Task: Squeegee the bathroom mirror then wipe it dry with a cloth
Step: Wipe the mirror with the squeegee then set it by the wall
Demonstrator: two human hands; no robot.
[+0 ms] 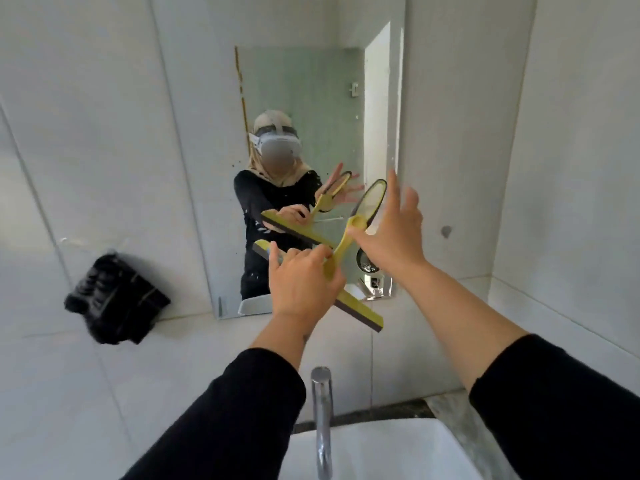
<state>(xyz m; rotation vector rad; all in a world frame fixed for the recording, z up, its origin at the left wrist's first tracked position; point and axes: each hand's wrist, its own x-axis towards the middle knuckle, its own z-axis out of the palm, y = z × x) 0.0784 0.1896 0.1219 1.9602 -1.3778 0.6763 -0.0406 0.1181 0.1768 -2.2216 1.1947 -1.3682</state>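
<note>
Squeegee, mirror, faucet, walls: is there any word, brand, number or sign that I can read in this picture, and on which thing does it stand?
None can be read.
The yellow squeegee shows no lettering.
The mirror, the faucet and the black cloth show none either.

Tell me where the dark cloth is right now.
The dark cloth sits bunched at the left of the head view, against the white wall left of the mirror, well away from both hands and the squeegee.
</note>
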